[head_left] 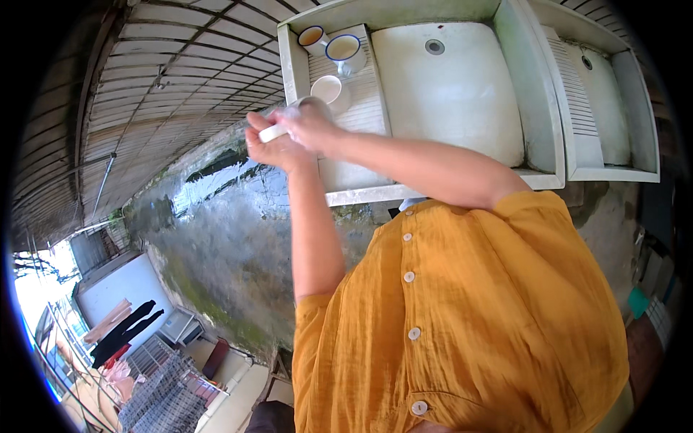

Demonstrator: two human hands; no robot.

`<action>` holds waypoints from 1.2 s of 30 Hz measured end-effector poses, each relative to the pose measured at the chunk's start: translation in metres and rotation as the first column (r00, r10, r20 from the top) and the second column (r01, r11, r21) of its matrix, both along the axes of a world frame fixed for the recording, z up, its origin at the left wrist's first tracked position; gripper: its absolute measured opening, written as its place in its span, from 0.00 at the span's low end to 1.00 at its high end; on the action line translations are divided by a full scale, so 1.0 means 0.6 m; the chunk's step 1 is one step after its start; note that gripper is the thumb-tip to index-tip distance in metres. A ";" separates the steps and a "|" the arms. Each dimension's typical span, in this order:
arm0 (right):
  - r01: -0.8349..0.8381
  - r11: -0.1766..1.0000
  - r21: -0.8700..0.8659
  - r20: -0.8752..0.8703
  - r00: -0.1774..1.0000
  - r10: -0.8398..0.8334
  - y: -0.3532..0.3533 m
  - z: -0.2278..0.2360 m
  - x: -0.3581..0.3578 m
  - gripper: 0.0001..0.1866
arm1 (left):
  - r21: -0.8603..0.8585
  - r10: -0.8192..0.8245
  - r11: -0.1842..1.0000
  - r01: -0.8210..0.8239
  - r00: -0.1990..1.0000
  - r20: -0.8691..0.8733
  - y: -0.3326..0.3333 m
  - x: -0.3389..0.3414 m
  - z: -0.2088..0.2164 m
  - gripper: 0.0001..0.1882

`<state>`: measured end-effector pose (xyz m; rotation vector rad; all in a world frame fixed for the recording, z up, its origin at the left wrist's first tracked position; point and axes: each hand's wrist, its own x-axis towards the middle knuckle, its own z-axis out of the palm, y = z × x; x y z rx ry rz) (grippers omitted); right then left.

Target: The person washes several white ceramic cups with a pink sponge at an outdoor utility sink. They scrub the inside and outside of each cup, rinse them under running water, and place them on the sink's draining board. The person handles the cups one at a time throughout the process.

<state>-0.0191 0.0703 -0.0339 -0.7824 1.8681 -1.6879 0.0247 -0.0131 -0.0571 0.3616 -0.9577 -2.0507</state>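
Observation:
My left hand (273, 150) and my right hand (309, 128) meet over the left edge of a white sink. Between them is a white mug-like thing (273, 133), blurred by motion and largely covered by my fingers. My right hand lies over it, fingers bent, while the left cups it from below and beside. Just beyond, a plain white mug (326, 89) stands on the sink's ribbed washboard (367, 90). Farther back are a blue-rimmed white mug (345, 52) and a dark-rimmed mug (312, 37) with an orange-brown inside.
Right of the washboard lies the white sink basin (447, 94) with a drain (434, 47). A second sink (610, 108) adjoins it on the right. Window bars (195, 58) rise at the left above a wet, stained floor (231, 231). Laundry (130, 332) hangs at lower left.

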 end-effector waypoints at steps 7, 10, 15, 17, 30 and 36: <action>0.189 0.973 -0.134 0.859 0.512 0.019 -0.028 -0.012 -0.075 0.13 | -0.607 0.579 0.729 -0.317 0.759 0.298 0.064 -0.041 0.005 0.07; 0.181 0.983 -0.020 0.349 0.923 -0.163 -0.021 0.022 0.006 0.11 | -0.657 0.586 0.726 -0.206 0.684 0.433 0.002 -0.010 -0.001 0.12; -0.175 0.979 0.100 -0.607 0.769 0.200 0.055 0.001 0.016 0.08 | -0.208 0.129 0.978 0.011 0.749 0.650 -0.013 -0.008 0.088 0.15; -0.393 0.915 0.094 -0.968 0.179 0.176 0.057 -0.002 -0.045 0.12 | -0.129 -0.071 0.957 0.259 0.643 0.763 -0.037 -0.006 0.102 0.15; -0.105 0.974 0.202 -0.333 0.928 0.169 0.019 0.039 0.004 0.12 | -0.308 0.178 0.950 0.051 0.720 0.671 -0.022 -0.006 0.105 0.13; 0.187 0.971 -0.151 0.057 0.982 -0.180 -0.019 0.037 0.006 0.04 | -0.422 0.390 0.882 -0.210 0.829 0.401 -0.004 -0.006 0.042 0.12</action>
